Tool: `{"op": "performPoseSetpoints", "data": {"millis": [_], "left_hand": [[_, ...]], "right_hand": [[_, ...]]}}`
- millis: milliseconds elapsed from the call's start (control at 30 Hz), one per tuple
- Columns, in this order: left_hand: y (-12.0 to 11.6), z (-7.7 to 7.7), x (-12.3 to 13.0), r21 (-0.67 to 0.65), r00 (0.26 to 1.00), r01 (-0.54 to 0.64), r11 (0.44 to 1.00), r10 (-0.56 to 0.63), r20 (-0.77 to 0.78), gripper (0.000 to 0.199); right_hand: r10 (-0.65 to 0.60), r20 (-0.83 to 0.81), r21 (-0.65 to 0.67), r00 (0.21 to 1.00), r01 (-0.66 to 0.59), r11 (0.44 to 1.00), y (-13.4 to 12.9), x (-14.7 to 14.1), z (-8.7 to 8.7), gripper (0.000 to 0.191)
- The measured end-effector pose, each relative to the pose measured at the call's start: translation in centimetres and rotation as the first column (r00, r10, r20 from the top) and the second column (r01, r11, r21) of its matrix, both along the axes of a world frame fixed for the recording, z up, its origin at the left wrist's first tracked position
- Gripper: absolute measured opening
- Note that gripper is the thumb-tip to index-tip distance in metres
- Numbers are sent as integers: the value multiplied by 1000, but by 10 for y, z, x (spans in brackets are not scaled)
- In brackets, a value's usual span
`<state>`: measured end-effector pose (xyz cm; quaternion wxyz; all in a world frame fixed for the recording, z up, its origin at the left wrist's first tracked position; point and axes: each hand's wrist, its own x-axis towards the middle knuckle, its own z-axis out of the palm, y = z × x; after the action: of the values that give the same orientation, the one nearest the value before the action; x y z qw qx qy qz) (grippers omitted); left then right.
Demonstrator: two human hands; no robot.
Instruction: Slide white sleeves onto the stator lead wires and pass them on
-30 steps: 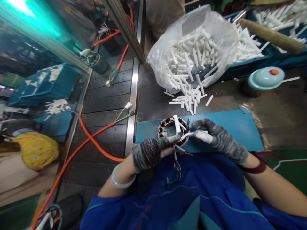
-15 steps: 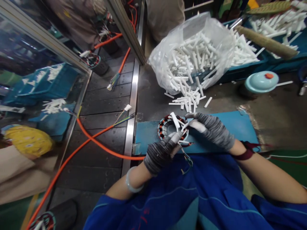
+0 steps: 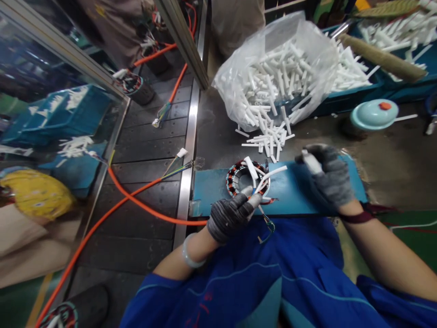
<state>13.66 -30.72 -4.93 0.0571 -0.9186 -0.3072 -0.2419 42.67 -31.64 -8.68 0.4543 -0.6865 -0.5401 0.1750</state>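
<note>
A ring-shaped motor stator (image 3: 231, 178) with dark and orange windings lies on a blue mat (image 3: 293, 191). My left hand (image 3: 234, 214), in a grey striped glove with pale fingertips, is closed at the stator's near edge. Its thumb and fingers pinch several wires in white sleeves (image 3: 273, 172), which stick up over the ring. A small green circuit board (image 3: 271, 226) dangles on thin wires below that hand. My right hand (image 3: 326, 175), gloved alike, is apart from the stator, above the mat's right part. Motion smears its curled fingers, so whether they hold anything is unclear.
A clear plastic bag (image 3: 235, 91) of white tubes lies open beyond the mat, with loose tubes (image 3: 271, 139) spilled before it. Blue bins (image 3: 372, 89), a wooden handle (image 3: 382, 57) and a light-blue lidded container (image 3: 374, 115) stand right. Orange cables (image 3: 153, 218) cross the slatted line at left.
My right hand has left the white sleeved wires and moved right, away from the stator. My left hand stays at the wires, and one white sleeve now points freely to the right.
</note>
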Motion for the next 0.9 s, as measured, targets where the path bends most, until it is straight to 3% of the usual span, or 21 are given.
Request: {"op": "performPoseSetpoints", "data": {"millis": [67, 200, 333, 433, 533, 633, 733, 900], "left_hand": [[1, 1, 1, -6, 1000, 2, 1000, -1, 31, 13], [2, 0, 0, -26, 999, -9, 1000, 10, 46, 13], [1, -3, -2, -72, 1000, -13, 997, 15, 23, 15], [1, -3, -2, -87, 1000, -10, 996, 13, 23, 15], [2, -3, -1, -77, 998, 1, 997, 3, 63, 14], [3, -2, -1, -94, 997, 15, 995, -9, 71, 15], [4, -1, -1, -76, 999, 10, 997, -7, 37, 15], [-1, -1, 2, 77, 1000, -10, 997, 11, -18, 16]], "right_hand": [[29, -271, 15, 962, -26, 1000, -29, -21, 10, 27], [91, -488, -164, 868, -194, 967, -63, -52, 15, 25], [62, -619, -223, 783, -251, 942, -62, -56, 10, 30], [95, -714, -235, 694, -365, 901, -56, -53, 9, 31], [142, -754, -218, 642, -448, 867, -52, -53, 11, 32], [217, -717, -199, 662, -492, 847, -49, -55, 14, 33], [333, -682, -187, 652, -595, 781, -44, -57, 20, 33], [315, -732, -234, 604, -657, 716, -34, -62, 28, 51]]}}
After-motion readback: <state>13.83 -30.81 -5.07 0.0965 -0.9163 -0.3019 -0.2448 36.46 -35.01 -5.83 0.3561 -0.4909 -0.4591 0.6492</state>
